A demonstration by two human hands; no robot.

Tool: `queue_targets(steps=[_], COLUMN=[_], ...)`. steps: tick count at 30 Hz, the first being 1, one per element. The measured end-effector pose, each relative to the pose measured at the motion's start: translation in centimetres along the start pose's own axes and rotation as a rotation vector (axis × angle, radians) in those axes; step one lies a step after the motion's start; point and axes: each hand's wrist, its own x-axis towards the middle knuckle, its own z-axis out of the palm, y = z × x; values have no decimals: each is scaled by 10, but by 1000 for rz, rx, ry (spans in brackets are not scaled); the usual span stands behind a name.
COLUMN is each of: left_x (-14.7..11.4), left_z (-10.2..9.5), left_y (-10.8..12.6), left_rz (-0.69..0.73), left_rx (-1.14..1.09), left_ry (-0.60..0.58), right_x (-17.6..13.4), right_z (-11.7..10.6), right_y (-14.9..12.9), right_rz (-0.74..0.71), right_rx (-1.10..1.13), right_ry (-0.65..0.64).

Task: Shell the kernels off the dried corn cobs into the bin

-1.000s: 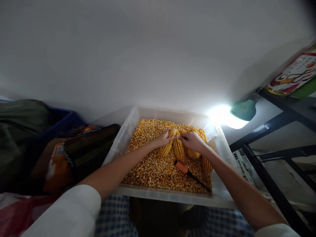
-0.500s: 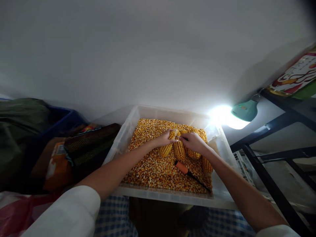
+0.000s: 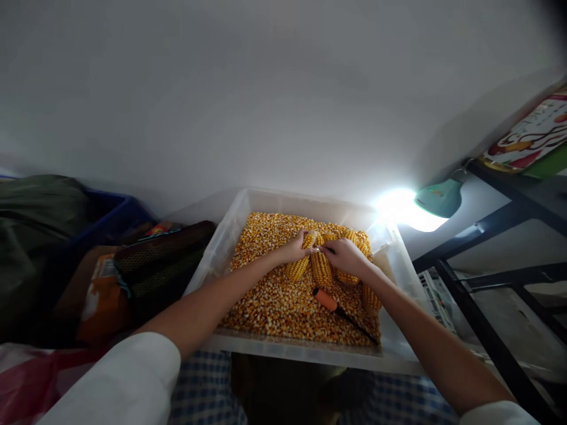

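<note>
My left hand (image 3: 297, 248) is closed around an ear of corn (image 3: 310, 238), thumb along its near side, in the middle of the bin. My right hand (image 3: 348, 255) meets it from the right, fingers pinched together by the ear; a small dark spot shows at the fingertips, too small to name. Under and between the hands lie more ears of corn (image 3: 322, 270), with another ear (image 3: 371, 298) by the right wall. They rest on loose yellow kernels (image 3: 283, 307). A tool with an orange handle (image 3: 325, 299) and a dark shaft lies on the kernels, untouched.
The kernels fill a translucent plastic bin (image 3: 310, 352). A lit lamp (image 3: 438, 200) hangs at its right from a dark metal rack (image 3: 469, 330). Left of the bin are a dark mesh bag (image 3: 162, 260), an orange box (image 3: 98, 301) and a blue crate (image 3: 113, 212).
Both hands stay nearly in place. The ear in my left hand has turned slightly, and my right fingertips have shifted a little beside it.
</note>
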Motion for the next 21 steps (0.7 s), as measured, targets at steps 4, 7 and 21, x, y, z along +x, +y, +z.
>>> queue_targets(steps=[4, 7, 21], left_x=[2, 2, -1], left_z=[1, 2, 8], left_y=[-4, -5, -2], left_rz=[20, 8, 116], left_rx=[-2, 5, 106], left_ry=[10, 2, 77], right_x=[0, 0, -2], right_z=[0, 0, 18], right_y=[-1, -2, -11], right_rz=[-12, 10, 126], right_rx=[0, -14, -65], right_ry=[13, -1, 65])
